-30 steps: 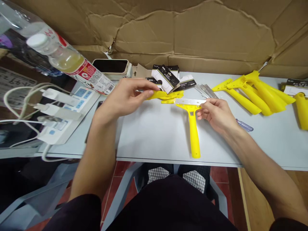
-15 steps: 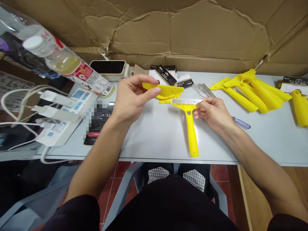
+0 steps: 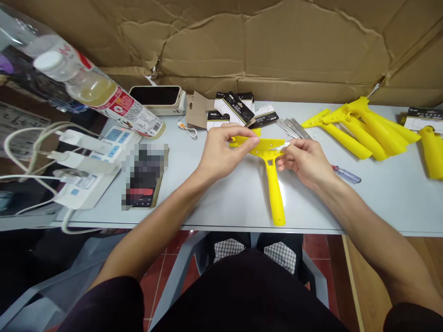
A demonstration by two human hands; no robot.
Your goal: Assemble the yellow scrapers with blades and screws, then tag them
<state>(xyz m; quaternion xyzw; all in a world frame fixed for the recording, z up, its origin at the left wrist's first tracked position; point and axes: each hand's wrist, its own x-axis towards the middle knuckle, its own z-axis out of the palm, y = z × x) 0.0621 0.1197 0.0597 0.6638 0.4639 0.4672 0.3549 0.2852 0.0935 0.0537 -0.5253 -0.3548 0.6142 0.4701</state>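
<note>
The yellow scraper [image 3: 276, 196] is laid flat on the white table [image 3: 231, 203], with its handle pointed toward the person, probably so that its wide head can be reached from both sides. A yellow cover [image 3: 269, 141] is held over this head by the left hand [image 3: 223, 150]; its left end is pinched between thumb and fingers, it seems for lining up the edges. The right end of the head is gripped by the right hand [image 3: 306, 160], whose fingers are closed there, perhaps to steady it. Beside that thumb a thin pale strip [image 3: 283, 145] is seen, which may be a blade; how it sits inside cannot be told. The two hands are apart, one at each end. Loose blades [image 3: 294, 129] are spread behind the right hand, and a screwdriver [image 3: 347, 174] is placed just beside it, maybe for easy reach. Other yellow handles [image 3: 367, 131] are piled farther right, away from the working place
</note>
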